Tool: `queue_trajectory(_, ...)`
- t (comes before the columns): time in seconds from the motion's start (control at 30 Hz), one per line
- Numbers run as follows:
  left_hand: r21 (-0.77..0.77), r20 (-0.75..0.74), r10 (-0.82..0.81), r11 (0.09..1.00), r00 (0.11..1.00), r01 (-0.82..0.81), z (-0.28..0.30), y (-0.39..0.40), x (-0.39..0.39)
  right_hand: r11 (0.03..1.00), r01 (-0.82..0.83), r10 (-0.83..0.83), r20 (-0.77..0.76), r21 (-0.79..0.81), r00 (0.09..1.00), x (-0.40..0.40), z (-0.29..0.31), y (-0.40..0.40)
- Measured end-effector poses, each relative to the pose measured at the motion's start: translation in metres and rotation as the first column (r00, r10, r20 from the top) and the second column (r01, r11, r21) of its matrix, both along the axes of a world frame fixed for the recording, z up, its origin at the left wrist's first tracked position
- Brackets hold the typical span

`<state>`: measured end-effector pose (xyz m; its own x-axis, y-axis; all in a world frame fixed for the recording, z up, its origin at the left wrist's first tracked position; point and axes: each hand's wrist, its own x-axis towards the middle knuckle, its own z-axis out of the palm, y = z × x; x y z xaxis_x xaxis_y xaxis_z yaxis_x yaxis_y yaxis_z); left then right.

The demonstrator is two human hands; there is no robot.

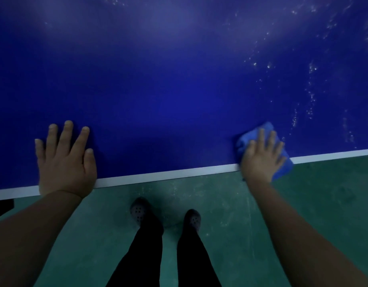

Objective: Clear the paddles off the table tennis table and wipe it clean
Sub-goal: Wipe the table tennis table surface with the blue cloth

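Note:
The blue table tennis table (168,90) fills the upper part of the head view, with a white line along its near edge (168,175). My left hand (65,160) lies flat on the table near that edge, fingers spread and straight. My right hand (262,156) presses flat on a folded blue cloth (268,129) at the table's edge; part of the cloth hangs over the edge. White specks and smears (309,96) dot the table surface on the right. No paddle is in view.
Below the table edge is a green floor (313,204). My two feet in dark perforated shoes (139,210) and black trousers stand close to the table. A dark object (0,208) shows at the left edge under the table.

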<state>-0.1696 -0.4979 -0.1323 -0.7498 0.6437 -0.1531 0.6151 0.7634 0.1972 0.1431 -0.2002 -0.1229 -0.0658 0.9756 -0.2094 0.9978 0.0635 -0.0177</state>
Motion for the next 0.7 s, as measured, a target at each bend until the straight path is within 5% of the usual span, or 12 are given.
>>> queue_trajectory(0.1, 0.026, 0.004, -0.002, 1.0, 1.0, 0.001, 0.001, 0.0, 0.0, 0.974, 0.225, -0.224, -0.039, 0.028, 0.974, -0.016, 0.0, -0.003)
queue_trajectory(0.2, 0.021, 0.005, -0.005, 1.0, 1.0, 0.005, 0.001, 0.0, 0.0, 0.985, -0.166, 0.168, -0.053, 0.039, 0.984, -0.074, -0.005, -0.052)
queue_trajectory(0.27, 0.021, 0.009, 0.002, 1.0, 1.0, -0.002, 0.001, -0.001, 0.0, 0.768, -0.641, 0.641, -0.063, 0.023, 0.765, -0.097, -0.006, -0.095)
queue_trajectory(0.33, 0.01, 0.015, 0.006, 1.0, 1.0, -0.006, 0.002, 0.0, 0.0, 0.497, -0.867, 0.867, -0.042, -0.01, 0.497, -0.097, -0.008, -0.09)
queue_trajectory(0.37, 0.006, 0.021, 0.006, 1.0, 1.0, -0.006, 0.002, 0.001, 0.0, 0.5, -0.866, 0.866, -0.029, 0.014, 0.499, -0.094, -0.009, -0.067)
queue_trajectory(0.4, 0.006, 0.029, 0.008, 1.0, 1.0, -0.008, 0.002, 0.001, -0.001, 0.597, -0.8, 0.801, -0.005, 0.049, 0.598, -0.091, -0.009, -0.039)
queue_trajectory(0.5, 0.026, 0.035, 0.012, 1.0, 0.999, -0.012, 0.002, 0.001, 0.0, 0.971, -0.237, 0.237, -0.012, 0.035, 0.971, -0.091, -0.001, 0.042)
queue_trajectory(0.57, 0.048, 0.029, 0.007, 0.999, 1.0, -0.008, 0.002, 0.001, 0.0, 0.999, 0.044, -0.042, -0.065, 0.026, 0.997, -0.118, 0.002, 0.056)
queue_trajectory(0.63, 0.056, 0.034, 0.003, 0.998, 0.999, -0.005, 0.001, 0.0, -0.002, 0.994, -0.081, 0.087, -0.085, 0.079, 0.993, -0.165, -0.003, 0.022)
queue_trajectory(0.7, 0.052, 0.042, -0.003, 0.999, 0.999, 0.001, 0.0, -0.002, -0.002, 0.869, -0.47, 0.489, -0.119, 0.156, 0.864, -0.204, -0.009, -0.041)
